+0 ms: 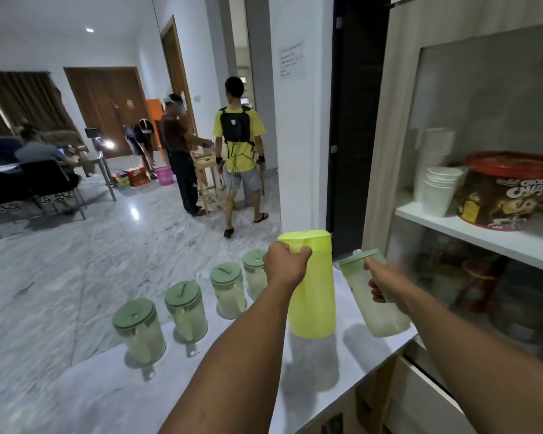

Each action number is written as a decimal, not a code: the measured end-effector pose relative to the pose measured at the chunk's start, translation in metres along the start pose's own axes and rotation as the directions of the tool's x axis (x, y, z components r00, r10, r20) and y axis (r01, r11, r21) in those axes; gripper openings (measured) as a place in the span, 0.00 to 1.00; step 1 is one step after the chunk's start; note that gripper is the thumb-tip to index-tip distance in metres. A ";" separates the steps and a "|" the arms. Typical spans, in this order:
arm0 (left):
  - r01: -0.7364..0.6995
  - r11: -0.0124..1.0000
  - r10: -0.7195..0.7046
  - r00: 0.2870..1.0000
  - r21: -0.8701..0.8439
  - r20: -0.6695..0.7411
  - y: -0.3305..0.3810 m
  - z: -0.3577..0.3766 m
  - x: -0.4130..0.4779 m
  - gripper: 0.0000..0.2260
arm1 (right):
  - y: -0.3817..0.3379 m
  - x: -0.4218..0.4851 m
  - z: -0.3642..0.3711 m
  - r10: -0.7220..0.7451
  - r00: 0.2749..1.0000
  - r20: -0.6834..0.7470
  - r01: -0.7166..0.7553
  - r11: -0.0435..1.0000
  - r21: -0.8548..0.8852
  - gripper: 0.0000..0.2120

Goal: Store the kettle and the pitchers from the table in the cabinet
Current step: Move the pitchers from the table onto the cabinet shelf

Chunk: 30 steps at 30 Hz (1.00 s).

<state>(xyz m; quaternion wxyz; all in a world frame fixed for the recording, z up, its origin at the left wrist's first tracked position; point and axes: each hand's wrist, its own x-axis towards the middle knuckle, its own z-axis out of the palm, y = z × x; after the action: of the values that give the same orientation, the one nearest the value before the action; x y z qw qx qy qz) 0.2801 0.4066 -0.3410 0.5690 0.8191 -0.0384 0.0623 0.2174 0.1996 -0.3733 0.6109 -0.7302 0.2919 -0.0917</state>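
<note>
So heads up, using the yellow-green pitcher (311, 286) as your anchor: off to its left you've got four clear pitchers with green lids (185, 310) lined up along the white table (113, 393), standing right near the table's outer edge, so any sideways swing of your forearm could knock one off onto the floor. Your left hand (286, 264) is wrapped tight around the yellow-green pitcher's handle up near the lid, and its base looks to be at the table surface or barely off it, I can't tell which. Just right of it, your right hand (386, 281) is closed around the handle of a fifth clear pitcher (373, 296), which is tilted and lifted off the table. That tilt is the risky bit if there's liquid in it or the lid is loose. Further right is the cabinet (483, 233), and its shelf already holds white cups (439, 189) and a chocolate tub (502, 192), so carrying two at once could clip those or the door frame. No kettle visible.
</note>
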 end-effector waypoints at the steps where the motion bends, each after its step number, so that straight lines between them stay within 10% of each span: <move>1: -0.001 1.000 0.002 1.000 -0.008 0.003 0.000 0.000 -0.001 0.18 | 0.001 -0.003 -0.002 0.001 1.000 0.001 -0.001 1.000 -0.003 0.15; 30: 0.025 0.999 -0.017 0.987 -0.043 0.162 0.028 0.007 -0.034 0.22 | 0.002 -0.032 -0.040 0.023 0.999 0.036 -0.019 0.993 -0.113 0.10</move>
<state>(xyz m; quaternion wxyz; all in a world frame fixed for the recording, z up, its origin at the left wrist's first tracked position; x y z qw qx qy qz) 0.2432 0.3901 -0.3225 0.5829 0.8087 -0.0773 -0.0113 0.1714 0.1829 -0.3590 0.5748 -0.7620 0.2929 -0.0552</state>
